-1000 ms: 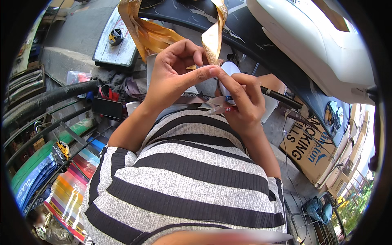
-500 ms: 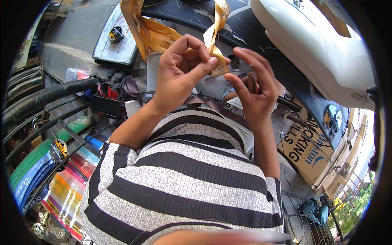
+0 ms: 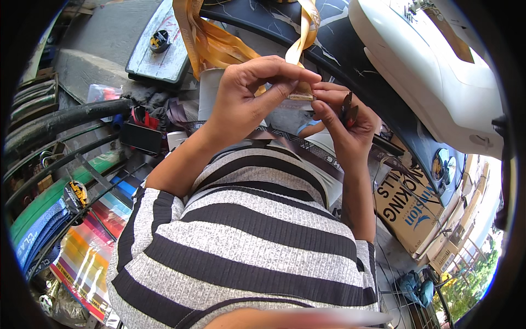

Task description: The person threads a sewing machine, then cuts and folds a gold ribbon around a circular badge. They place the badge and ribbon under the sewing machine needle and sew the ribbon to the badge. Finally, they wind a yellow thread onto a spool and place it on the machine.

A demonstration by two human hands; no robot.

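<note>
A strip of shiny yellow printed ribbon hangs from the table edge down to my hands. Its folded end is pinched between the thumb and fingers of my left hand. My right hand is at the same end, thumb and fingertips drawn together beside it. In that palm sits a small dark pointed tool with a touch of red; its exact kind is hard to make out. More loops of yellow ribbon drape to the left of the strip.
A white sewing machine stands on the black marbled table at right. A worn white board bears a round black object at far left. Metal bars, a dark phone-like slab and a brown carton lie around me.
My right hand has closed in from the side to the ribbon's end. My left fingers have stretched across that end, which is now tilted. The dark tool in my right palm shows more clearly.
</note>
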